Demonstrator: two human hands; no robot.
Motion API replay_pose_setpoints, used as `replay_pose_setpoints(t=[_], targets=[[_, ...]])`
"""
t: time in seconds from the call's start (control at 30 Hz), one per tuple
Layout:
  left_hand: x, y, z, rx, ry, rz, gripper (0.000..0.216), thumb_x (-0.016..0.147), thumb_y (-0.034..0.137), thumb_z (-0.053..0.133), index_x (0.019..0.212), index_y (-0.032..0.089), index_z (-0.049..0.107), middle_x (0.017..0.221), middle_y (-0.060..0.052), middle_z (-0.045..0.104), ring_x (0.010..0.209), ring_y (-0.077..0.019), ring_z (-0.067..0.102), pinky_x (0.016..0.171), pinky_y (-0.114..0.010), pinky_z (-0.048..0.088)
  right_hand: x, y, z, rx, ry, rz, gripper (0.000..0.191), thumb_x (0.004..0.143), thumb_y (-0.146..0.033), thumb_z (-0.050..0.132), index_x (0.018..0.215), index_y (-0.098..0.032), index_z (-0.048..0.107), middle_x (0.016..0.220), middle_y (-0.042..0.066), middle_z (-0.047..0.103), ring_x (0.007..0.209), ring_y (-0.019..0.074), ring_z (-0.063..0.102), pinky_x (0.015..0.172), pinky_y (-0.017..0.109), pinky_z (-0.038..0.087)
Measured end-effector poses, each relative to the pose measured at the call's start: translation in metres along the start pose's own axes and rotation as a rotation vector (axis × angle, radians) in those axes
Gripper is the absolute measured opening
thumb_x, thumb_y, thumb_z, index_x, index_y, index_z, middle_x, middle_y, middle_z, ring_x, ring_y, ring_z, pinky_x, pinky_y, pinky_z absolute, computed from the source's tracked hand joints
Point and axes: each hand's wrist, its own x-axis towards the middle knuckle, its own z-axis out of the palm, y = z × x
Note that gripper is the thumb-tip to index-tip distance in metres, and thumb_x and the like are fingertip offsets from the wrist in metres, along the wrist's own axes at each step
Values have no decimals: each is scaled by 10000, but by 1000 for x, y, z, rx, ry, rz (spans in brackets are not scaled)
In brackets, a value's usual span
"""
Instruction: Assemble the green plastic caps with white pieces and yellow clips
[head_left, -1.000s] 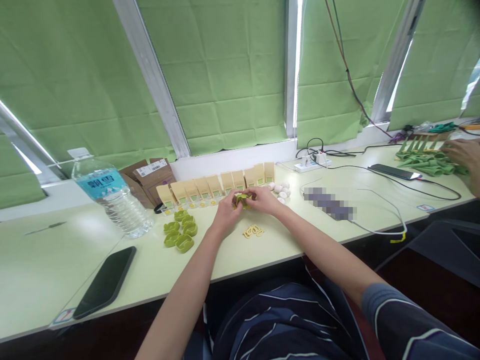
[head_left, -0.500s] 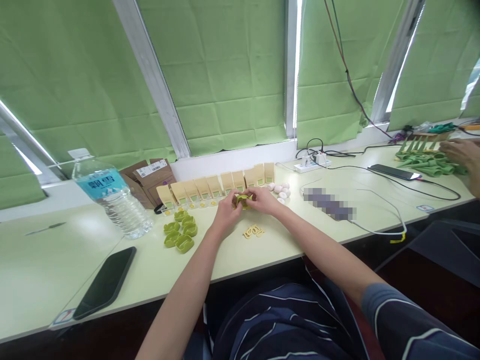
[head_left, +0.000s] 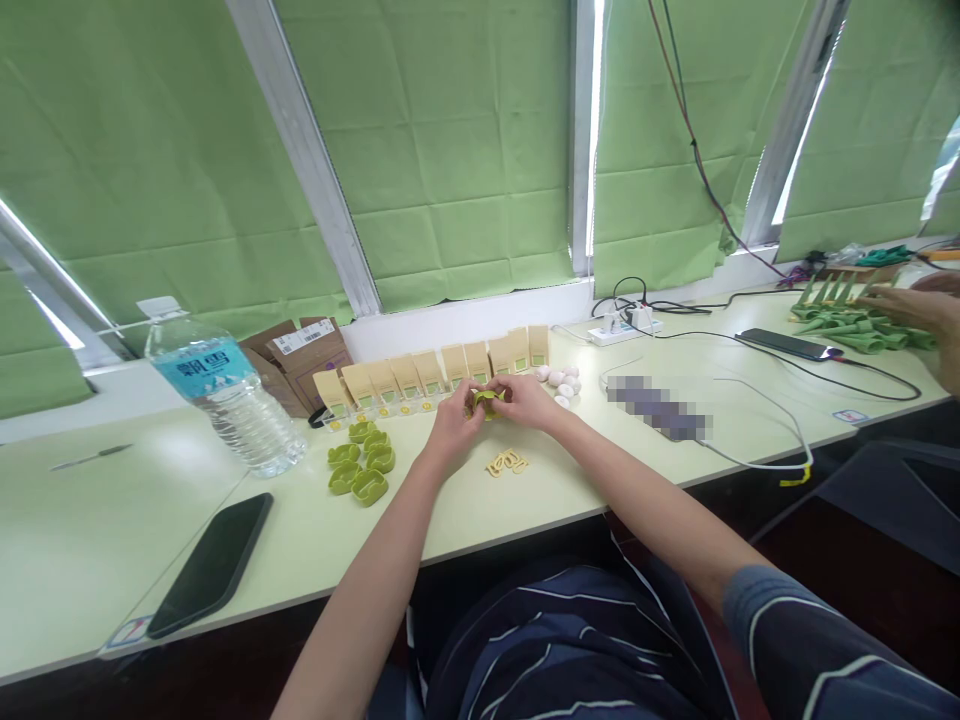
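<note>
Between my two hands is a small green shaped cup, partly hidden by the fingers. My left hand grips it from the left, and my right hand pinches it from the right. Both are closed on it above the table. Several like green cups stand in a cluster left of my hands. Nearer to me lies a small heap of thin yellow looped pieces. Several whitish-pink rounded lumps lie just right of my right hand.
Behind my hands runs a row of tan card packs. A water bottle, cardboard box and black phone are at left. To the right are a power strip, cables, another phone and a co-worker's hand over green pieces.
My hands and the green cup stay almost in place. At the far right, the co-worker's hand has shifted slightly left over the green pieces.
</note>
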Motion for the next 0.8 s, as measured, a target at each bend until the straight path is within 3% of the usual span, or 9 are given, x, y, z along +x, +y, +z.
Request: replay_pose_setpoints(t=[0.8], targets=[[0, 2, 1, -8, -13, -25, 273, 822, 193, 540, 1089, 225, 584, 749, 20, 590, 665, -134, 530, 660, -254, 412, 1, 4, 4, -32, 22, 8, 198, 770, -236, 650, 960, -188, 619, 908, 4, 678, 644, 114, 552, 605, 228, 376]])
